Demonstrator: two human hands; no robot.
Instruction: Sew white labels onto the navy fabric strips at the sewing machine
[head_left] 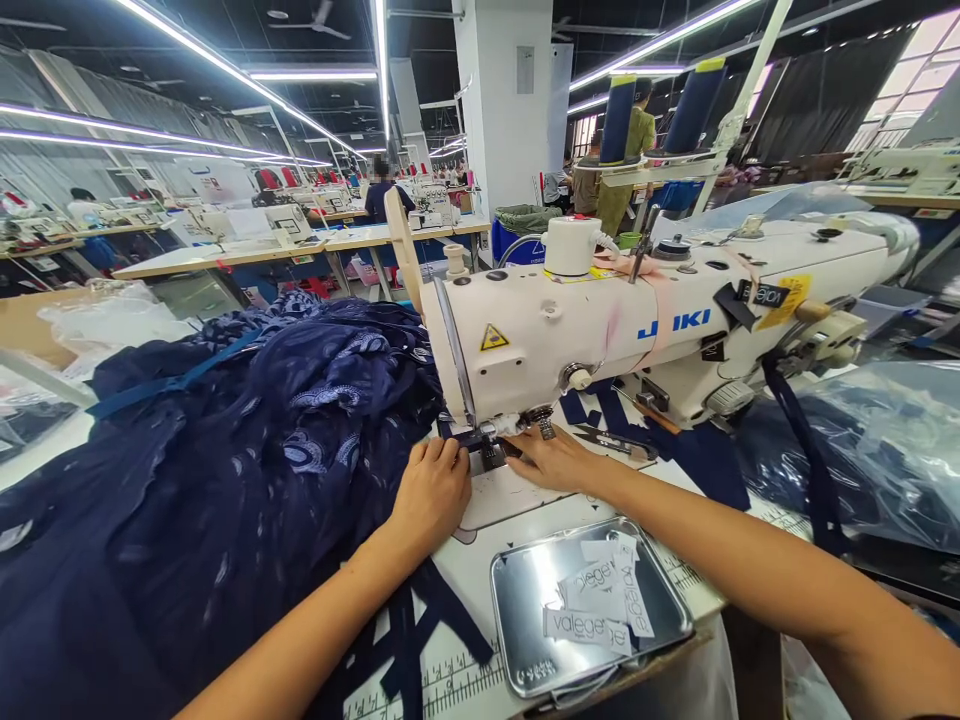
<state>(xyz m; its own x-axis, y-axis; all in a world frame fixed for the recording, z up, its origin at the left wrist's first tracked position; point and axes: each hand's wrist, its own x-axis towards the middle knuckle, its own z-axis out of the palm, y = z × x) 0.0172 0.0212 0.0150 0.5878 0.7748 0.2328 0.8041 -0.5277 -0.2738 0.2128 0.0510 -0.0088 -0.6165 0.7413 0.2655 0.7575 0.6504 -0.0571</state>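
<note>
Two bare hands on two bare forearms, uncovered as far as the view reaches.

The left hand [436, 487] has a broad, gently rounded back, with knuckles showing as low bumps above the fingers [442, 453]; their tips are hidden. Its wrist is bare and narrower than the left forearm [330, 605], which thickens evenly until the bottom edge cuts it off. The right hand [553, 458] looks slimmer, with slender fingers and a distinct thumb; the nails are too small to make out. Its wrist is bare as well, and the smooth right forearm [712, 530] widens markedly towards the lower right corner, where the upper part of the arm is cut off.
</note>
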